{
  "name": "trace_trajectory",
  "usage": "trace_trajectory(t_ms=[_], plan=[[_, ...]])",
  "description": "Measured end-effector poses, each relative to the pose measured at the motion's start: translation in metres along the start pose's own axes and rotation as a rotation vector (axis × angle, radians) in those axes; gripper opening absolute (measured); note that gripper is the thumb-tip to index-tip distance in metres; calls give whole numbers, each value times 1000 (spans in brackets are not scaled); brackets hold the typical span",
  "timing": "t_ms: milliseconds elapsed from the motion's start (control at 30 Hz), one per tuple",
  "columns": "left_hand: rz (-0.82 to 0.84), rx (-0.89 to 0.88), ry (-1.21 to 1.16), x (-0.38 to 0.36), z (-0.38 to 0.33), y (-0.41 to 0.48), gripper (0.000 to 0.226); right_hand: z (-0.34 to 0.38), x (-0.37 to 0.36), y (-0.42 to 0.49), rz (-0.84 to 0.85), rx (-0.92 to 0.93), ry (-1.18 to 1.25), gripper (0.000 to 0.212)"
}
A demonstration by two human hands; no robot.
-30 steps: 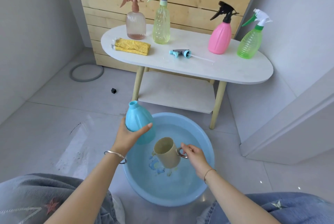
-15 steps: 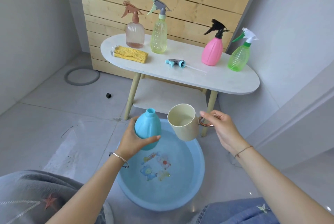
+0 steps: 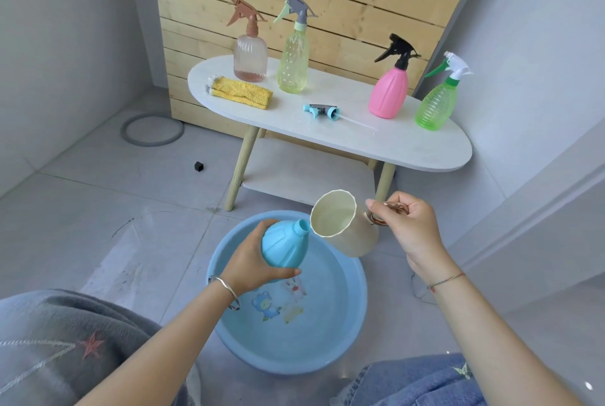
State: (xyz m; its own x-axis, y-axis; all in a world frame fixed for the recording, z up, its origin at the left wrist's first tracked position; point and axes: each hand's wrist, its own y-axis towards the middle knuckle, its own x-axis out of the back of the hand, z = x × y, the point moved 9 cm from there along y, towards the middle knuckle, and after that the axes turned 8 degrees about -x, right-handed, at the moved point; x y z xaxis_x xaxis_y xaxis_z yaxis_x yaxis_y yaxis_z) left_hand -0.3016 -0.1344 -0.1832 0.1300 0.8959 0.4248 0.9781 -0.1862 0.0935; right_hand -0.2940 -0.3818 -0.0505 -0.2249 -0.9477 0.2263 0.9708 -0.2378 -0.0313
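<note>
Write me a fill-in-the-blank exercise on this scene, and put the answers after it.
1. The capless bottle that the left hand grips is ____ in colour.
2. The right hand holds the cream cup by its ____.
3. On the white table, the yellow cloth lies at the ____ end.
4. The spray bottle with the black head has a ____ body.
Missing words: blue; handle; left; pink.

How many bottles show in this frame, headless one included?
5. Four on the table: peach bottle, yellow bottle, pink bottle, green bottle. The blue bottle is in the left hand. None seems hidden.
</note>
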Motion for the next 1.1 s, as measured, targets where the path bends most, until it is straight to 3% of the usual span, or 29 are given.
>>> trace_trajectory(t_ms=[367,1100], plan=[[7,-8,50,-4,6,0,91,22,-10,-6,-18,133,-179,41],[76,33,54,-14,25,1,98,35,-20,-6,-15,288,-298,40]])
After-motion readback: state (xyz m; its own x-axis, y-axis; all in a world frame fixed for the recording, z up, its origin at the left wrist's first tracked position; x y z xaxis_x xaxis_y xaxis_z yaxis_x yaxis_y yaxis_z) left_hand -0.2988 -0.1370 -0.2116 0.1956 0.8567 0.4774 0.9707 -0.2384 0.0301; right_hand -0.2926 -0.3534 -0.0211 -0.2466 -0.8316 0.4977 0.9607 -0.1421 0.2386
